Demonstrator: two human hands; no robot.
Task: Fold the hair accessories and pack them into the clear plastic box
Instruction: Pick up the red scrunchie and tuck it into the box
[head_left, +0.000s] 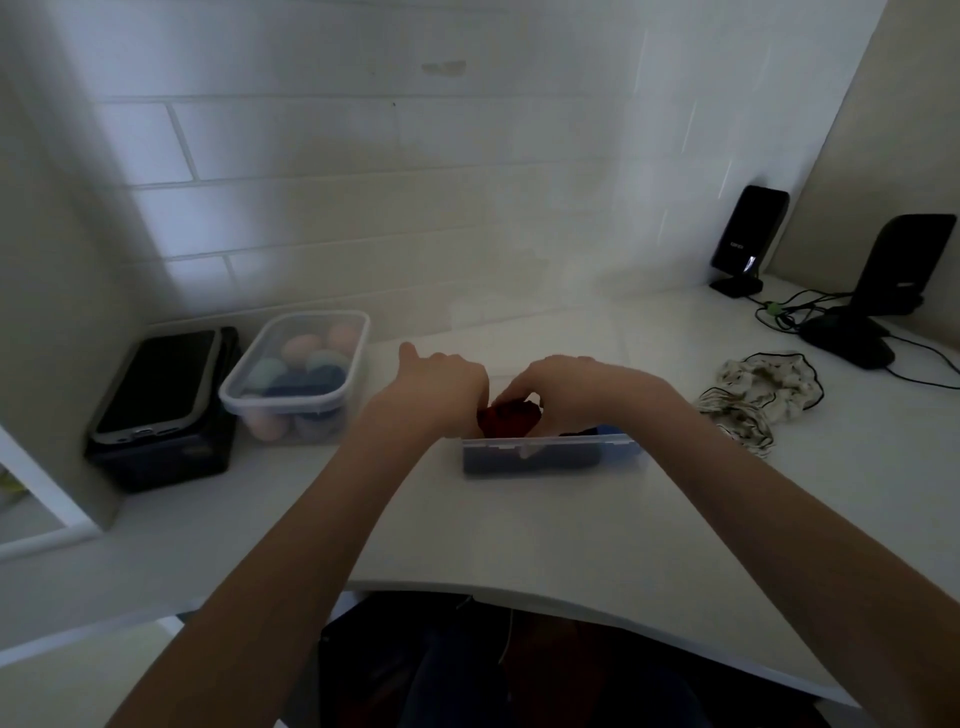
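Head view: red scrunchie (508, 418) between both hands' grip.

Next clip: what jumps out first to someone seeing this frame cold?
Both hands meet at the middle of the white desk: the left hand and right hand hold a dark red hair accessory over the clear plastic box. A patterned cream scrunchie lies loose to the right. At the left, a lidded container of pastel items stands beside a phone.
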